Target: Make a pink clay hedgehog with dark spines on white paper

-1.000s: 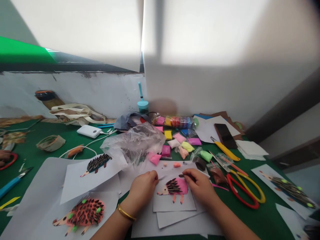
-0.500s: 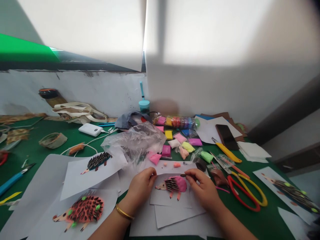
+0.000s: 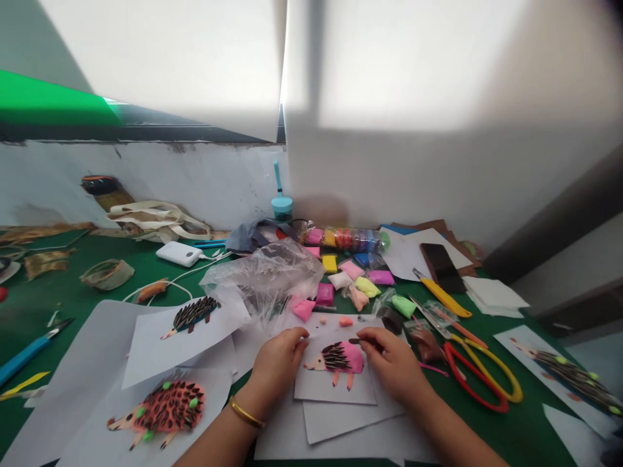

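A pink clay hedgehog (image 3: 357,360) with a peach face, peach legs and dark spines over its front half lies on a white card (image 3: 324,391). My left hand (image 3: 281,360), with a gold bangle at the wrist, is closed at the card's upper left edge, thumb and fingers pinched together. Between the thumb and finger of my right hand (image 3: 393,363) is a slim dark seed (image 3: 354,340), held just over the hedgehog's pink back. Small lumps of orange clay (image 3: 346,322) sit on the paper behind the card.
Clay packets (image 3: 325,294) and a crumpled plastic bag (image 3: 267,275) lie behind my hands. To the right are red-and-yellow scissors (image 3: 479,383), a yellow cutter (image 3: 445,298) and a phone (image 3: 442,267). Other hedgehog pictures (image 3: 168,408) lie at both sides.
The view has shifted slightly. The seed in my right hand has moved a little left over the hedgehog's back. My left hand stays at the card's edge.
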### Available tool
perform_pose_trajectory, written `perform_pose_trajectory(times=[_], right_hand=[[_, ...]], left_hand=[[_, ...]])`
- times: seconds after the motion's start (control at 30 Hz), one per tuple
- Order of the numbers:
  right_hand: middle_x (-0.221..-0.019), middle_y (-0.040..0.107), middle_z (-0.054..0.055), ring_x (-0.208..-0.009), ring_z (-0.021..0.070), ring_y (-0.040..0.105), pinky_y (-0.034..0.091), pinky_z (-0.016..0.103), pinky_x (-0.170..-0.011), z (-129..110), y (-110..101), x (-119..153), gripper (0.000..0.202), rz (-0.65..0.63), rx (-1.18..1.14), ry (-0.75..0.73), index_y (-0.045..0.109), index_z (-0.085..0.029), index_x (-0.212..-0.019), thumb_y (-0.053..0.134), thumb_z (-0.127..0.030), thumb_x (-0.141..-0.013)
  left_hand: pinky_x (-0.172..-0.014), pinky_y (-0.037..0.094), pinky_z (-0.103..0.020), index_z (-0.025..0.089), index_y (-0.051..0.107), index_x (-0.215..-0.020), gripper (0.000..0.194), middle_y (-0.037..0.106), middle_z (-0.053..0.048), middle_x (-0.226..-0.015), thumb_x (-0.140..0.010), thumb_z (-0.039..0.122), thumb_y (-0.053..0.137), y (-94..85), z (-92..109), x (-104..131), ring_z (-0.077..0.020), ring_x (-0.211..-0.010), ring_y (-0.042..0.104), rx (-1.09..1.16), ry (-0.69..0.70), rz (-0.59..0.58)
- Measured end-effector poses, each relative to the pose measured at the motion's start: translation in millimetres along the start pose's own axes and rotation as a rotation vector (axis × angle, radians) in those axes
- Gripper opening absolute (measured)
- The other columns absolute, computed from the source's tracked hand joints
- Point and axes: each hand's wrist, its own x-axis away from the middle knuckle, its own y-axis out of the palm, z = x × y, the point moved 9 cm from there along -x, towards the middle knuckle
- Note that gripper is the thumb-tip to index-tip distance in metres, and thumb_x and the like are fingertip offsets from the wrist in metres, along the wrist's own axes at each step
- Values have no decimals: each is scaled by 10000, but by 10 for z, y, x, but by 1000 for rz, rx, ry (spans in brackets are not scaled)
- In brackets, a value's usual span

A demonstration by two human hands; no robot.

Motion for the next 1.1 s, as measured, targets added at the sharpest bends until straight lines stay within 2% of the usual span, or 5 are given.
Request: perform_pose_trajectory(times=[0.13,0.27,0.5,0.63,1.1], right_hand=[[-968,696,44,-920,212,627,488,338,-816,-134,14,-63,199,-77,121,-79,674,-235,-923,486,-275,-872],[-919,689,46,-898,212,612,472,342,-810,-268,29,-127,200,-59,204,-186,673,-236,-872,473,-239,-868],[-968,698,48,-913,216,623,476,348,-810,-95,186,-142,221,-89,200,-90,677,-232,-937,475,-239,-845],[-950,700,52,-900,219,624,476,350,-801,-64,214,-148,220,-103,186,-65,682,-228,-910,472,-240,-846],[-934,703,50,-905,217,615,465,353,-820,-75,295,-181,220,-123,198,-110,701,-229,-907,496,-189,-839]], left_hand=[[-887,464,-303,233,636,-1077,244,686,-33,-1086,-914,238,455,19,24,9,-196,-1003,627,-21,29,-8],[-879,466,-303,246,647,-1088,260,688,-34,-1050,-926,253,444,49,34,21,-192,-973,633,-56,53,-16],[-847,461,-299,255,648,-1085,258,683,-42,-1007,-931,264,441,78,47,27,-195,-942,634,-116,58,-37],[-820,455,-291,256,644,-1074,250,680,-39,-990,-931,259,439,87,60,24,-193,-924,633,-136,67,-42],[-789,445,-282,277,623,-1125,275,672,-42,-975,-922,233,442,146,54,23,-197,-913,629,-208,53,-75]])
